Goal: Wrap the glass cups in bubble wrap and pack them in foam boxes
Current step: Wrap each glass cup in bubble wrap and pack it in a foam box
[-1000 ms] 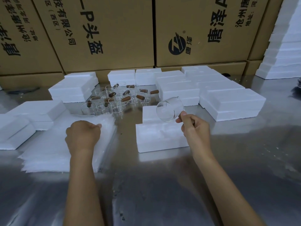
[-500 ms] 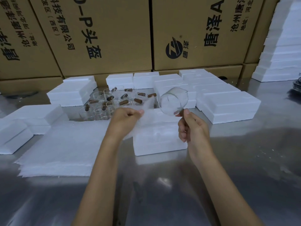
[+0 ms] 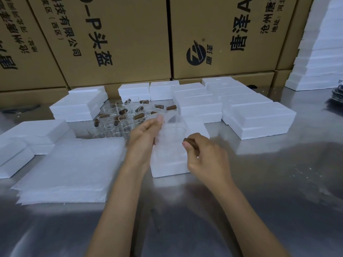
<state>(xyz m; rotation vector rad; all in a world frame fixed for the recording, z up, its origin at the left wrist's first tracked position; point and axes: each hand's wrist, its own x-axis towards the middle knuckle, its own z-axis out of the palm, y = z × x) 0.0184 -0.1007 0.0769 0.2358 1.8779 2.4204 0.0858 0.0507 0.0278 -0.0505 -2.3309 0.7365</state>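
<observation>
My right hand (image 3: 206, 156) grips the brown wooden handle of a clear glass cup (image 3: 175, 135), held above an open white foam box (image 3: 168, 167) in the middle of the steel table. My left hand (image 3: 143, 134) holds a sheet of bubble wrap (image 3: 167, 125) against the cup's left side; the sheet is blurred and partly covers the cup. Several more glass cups with wooden handles (image 3: 128, 115) stand behind my hands. A stack of bubble wrap sheets (image 3: 68, 169) lies at the left.
Closed white foam boxes (image 3: 259, 119) sit at the right, back and left (image 3: 33, 134). Large cardboard cartons (image 3: 213, 38) wall off the back. A tall pile of foam boxes (image 3: 323, 52) rises at the far right. Bare steel table (image 3: 259, 191) lies near me.
My left hand lifted a bubble wrap sheet off the stack and brought it right to the cup. My right hand lowered the cup and turned it toward the sheet.
</observation>
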